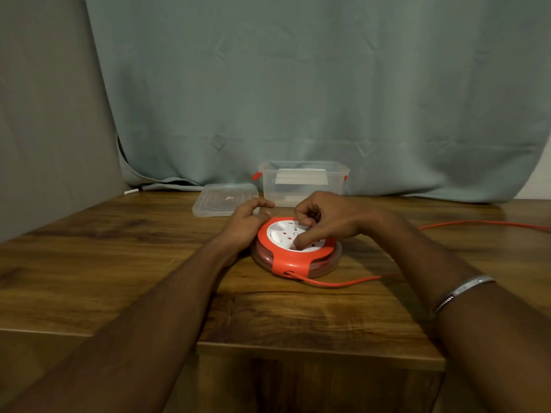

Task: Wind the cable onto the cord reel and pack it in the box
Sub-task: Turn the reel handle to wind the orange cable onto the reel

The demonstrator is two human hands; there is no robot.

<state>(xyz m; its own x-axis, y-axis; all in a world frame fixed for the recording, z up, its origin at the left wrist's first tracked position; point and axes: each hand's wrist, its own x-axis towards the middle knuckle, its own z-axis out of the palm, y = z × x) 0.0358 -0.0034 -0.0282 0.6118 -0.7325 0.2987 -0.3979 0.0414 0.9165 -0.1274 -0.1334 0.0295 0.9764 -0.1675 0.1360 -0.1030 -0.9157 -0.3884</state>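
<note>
An orange and white cord reel [293, 263] lies flat on the wooden table [119, 263], its white socket face up. My left hand [244, 223] grips the reel's left rim. From above, my right hand [325, 222] presses its thumb and curled fingers onto the white centre. Orange cable [343, 283] leaves the reel's front slot, runs right behind my right forearm, and reappears as the same cable [477, 223] trailing off the right edge. Behind the reel stands a clear plastic box [301, 186], open, with red side clips.
The box's clear lid [223, 199] lies flat to the left of the box. Something white and flat rests inside the box. A grey-green curtain [298, 84] hangs behind the table. The table's front edge steps down at the left. A metal bangle is on my right forearm.
</note>
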